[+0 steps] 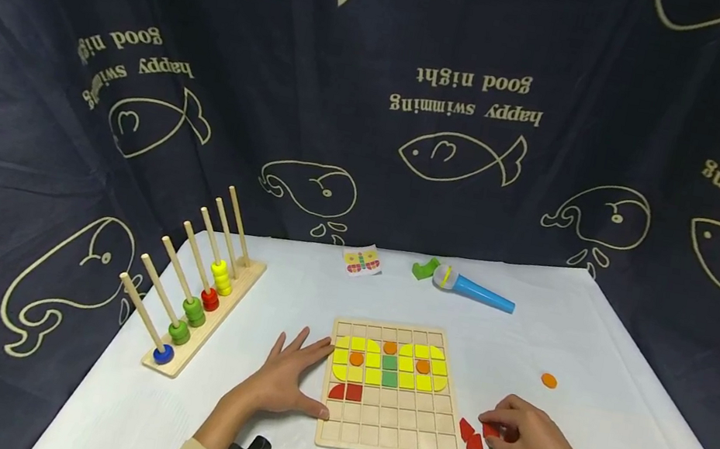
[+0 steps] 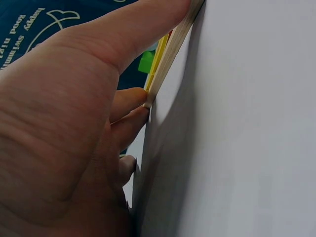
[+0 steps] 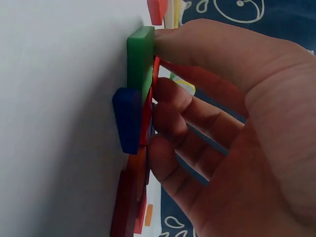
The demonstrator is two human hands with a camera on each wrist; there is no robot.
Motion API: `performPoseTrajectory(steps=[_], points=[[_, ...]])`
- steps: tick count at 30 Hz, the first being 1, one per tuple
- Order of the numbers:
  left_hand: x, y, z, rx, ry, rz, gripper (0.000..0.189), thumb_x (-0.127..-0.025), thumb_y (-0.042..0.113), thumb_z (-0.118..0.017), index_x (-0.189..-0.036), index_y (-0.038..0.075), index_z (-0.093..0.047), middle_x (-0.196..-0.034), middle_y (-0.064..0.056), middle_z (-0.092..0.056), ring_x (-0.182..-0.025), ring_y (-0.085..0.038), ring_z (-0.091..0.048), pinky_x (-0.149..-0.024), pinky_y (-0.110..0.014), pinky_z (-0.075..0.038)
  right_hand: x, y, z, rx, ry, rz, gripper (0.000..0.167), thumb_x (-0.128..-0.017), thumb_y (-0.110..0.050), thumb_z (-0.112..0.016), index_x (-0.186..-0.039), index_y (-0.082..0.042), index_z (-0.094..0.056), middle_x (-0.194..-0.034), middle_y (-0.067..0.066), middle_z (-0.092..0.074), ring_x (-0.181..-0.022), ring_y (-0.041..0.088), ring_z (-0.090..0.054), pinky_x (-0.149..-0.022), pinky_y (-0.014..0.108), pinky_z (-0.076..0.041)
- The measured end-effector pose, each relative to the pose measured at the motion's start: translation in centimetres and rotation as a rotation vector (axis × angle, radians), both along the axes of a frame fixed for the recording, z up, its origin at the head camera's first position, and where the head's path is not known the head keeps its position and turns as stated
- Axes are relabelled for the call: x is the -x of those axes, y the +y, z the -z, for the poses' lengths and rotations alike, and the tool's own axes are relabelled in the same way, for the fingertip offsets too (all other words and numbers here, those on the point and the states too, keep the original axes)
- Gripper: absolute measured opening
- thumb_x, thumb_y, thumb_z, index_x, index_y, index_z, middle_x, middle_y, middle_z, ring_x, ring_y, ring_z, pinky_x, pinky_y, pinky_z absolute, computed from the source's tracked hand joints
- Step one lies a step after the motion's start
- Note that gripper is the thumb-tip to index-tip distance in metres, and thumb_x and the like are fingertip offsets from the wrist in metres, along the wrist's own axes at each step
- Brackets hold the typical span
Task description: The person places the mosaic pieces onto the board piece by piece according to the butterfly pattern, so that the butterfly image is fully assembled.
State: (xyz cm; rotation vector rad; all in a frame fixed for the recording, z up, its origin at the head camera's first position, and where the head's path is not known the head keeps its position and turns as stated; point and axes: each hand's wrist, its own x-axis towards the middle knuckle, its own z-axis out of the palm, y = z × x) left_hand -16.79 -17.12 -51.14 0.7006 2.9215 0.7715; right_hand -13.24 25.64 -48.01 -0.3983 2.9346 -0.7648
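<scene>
Even light brightens the white tabletop (image 1: 301,286); wrist views are dimmer, with soft shadows.

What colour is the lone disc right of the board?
The disc is orange; head view shows it best.

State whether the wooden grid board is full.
Not full: the wooden grid board holds coloured tiles, but its bottom two rows are bare.

Only lettering I can read from my end is on the dark cloth (image 1: 339,88) — "happy swimming" (image 1: 465,109) and "good night" (image 1: 474,79), upside down in the head view. Same pair repeats further left, kinda warped, and at far right, where just "swimming" and "night" make it in. My left wrist cam catches it too — sideways, partly cut off.
</scene>
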Motion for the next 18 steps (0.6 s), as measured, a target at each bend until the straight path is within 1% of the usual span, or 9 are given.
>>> performPoseTrajectory(steps=[3, 6, 9, 15, 18], points=[[0.00, 0.02, 0.05, -0.001, -0.005, -0.002, 0.113, -0.055, 0.076, -0.074, -0.148, 0.020, -0.041, -0.153, 0.005, -0.032, -0.145, -0.031, -0.006, -0.110, -0.059, 0.006, 0.15, -0.11, 0.10, -0.024, 0.023, -0.004, 0.023, -0.075, -0.018, -0.080, -0.097, -0.021, -0.075, -0.082, -0.014, -0.054, -0.071, 0.007, -0.048, -0.060, 0.022, -0.043], [-0.03, -0.05, 0.02, -0.003, -0.007, -0.002, 0.113, -0.056, 0.075, -0.074, -0.148, 0.019, -0.041, -0.153, 0.004, -0.032, -0.145, -0.031, -0.006, -0.110, -0.060, 0.006, 0.31, -0.31, 0.07, -0.037, 0.031, 0.009, 0.019, -0.074, -0.020, -0.079, -0.093, -0.020, -0.074, -0.079, -0.014, -0.055, -0.069, 0.007, -0.049, -0.060, 0.022, -0.043], [-0.05, -0.13, 0.01, -0.003, -0.006, -0.002, 0.113, -0.056, 0.076, -0.074, -0.148, 0.019, -0.041, -0.153, 0.004, -0.033, -0.145, -0.032, -0.007, -0.110, -0.061, 0.005, 0.35, -0.54, -0.08, -0.039, 0.011, 0.031, 0.019, -0.072, -0.020, -0.079, -0.090, -0.020, -0.074, -0.076, -0.012, -0.054, -0.068, 0.008, -0.049, -0.060, 0.024, -0.043], [-0.03, -0.10, -0.14, -0.010, -0.004, 0.001, 0.112, -0.056, 0.075, -0.074, -0.148, 0.019, -0.041, -0.153, 0.004, -0.032, -0.145, -0.031, -0.007, -0.110, -0.060, 0.005, 0.17, -0.38, -0.53, -0.048, -0.061, 0.052, 0.027, -0.069, -0.016, -0.082, -0.093, -0.022, -0.072, -0.077, -0.008, -0.053, -0.071, 0.011, -0.048, -0.060, 0.026, -0.042], [0.04, -0.09, -0.05, -0.012, -0.005, 0.003, 0.113, -0.056, 0.075, -0.075, -0.148, 0.019, -0.041, -0.153, 0.003, -0.033, -0.145, -0.032, -0.008, -0.110, -0.060, 0.005, 0.21, -0.17, -0.61, -0.053, -0.071, 0.055, 0.027, -0.069, -0.013, -0.081, -0.093, -0.020, -0.072, -0.075, -0.007, -0.052, -0.070, 0.013, -0.048, -0.059, 0.027, -0.042]])
